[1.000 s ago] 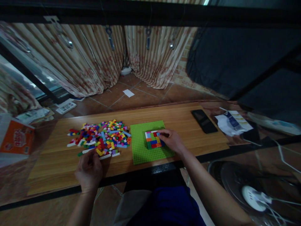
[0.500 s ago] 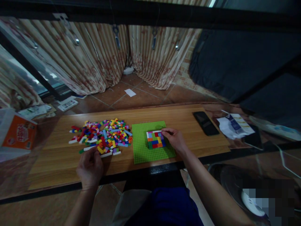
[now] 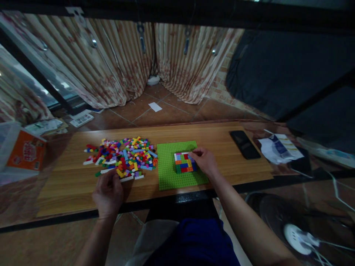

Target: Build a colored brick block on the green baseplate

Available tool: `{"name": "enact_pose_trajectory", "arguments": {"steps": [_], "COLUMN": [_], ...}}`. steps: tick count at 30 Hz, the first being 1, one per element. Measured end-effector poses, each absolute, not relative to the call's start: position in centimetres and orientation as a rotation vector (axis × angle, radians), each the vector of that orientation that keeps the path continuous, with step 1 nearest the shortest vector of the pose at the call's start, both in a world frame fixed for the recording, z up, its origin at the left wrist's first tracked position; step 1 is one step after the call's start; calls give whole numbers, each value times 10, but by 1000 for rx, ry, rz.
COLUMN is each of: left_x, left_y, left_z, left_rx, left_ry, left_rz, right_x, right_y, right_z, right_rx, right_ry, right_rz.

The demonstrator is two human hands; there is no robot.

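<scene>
A green baseplate (image 3: 166, 179) lies on the wooden table, bearing a low square build of coloured toy bricks (image 3: 185, 165). My right hand (image 3: 205, 162) is at the build's far right corner, thumb and fingers pinched together against its top edge. Whatever sits between those fingertips is hidden. To the left of the plate spreads a pile of loose toy bricks (image 3: 135, 155) in many colours. At the pile's near edge rests my left hand (image 3: 108, 192), its fingers curled closed by a few yellow and white bricks. I cannot make out what it holds.
On the table (image 3: 66, 188), a black phone (image 3: 244, 144) lies right of the plate. Beyond the right end are crumpled papers (image 3: 280, 147). A plastic tub with an orange label (image 3: 26, 153) stands at the left. A dark bar (image 3: 177, 16) crosses overhead, with hanging metal hooks.
The view has shifted slightly, so everything sits a little further right. My right hand stays at the build's far right corner, and my left hand stays at the pile's near edge.
</scene>
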State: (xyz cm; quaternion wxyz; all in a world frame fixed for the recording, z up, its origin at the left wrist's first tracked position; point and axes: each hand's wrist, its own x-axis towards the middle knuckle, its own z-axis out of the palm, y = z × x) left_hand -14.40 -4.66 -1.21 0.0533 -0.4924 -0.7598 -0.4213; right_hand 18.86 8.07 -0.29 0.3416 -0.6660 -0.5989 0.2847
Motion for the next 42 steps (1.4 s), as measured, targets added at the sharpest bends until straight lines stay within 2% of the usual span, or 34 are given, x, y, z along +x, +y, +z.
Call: {"name": "enact_pose_trajectory", "arguments": {"steps": [15, 29, 35, 42], "left_x": [-142, -143, -142, -142], "left_y": [-47, -47, -48, -49], "left_z": [-10, -12, -13, -14], "left_rx": [-1502, -1592, -1618, -1629], "left_ry": [-2349, -2264, -2207, -2211], "left_rz": [-1334, -1332, -1349, -1376], "right_x": [179, 180, 138, 85], "right_y": [61, 53, 38, 62], "right_z": [4, 13, 29, 21], "right_rx": [-1646, -1494, -1352, -1294], "right_ry": [-1785, -1491, -1707, -2118], "right_rz": [606, 671, 711, 615]}}
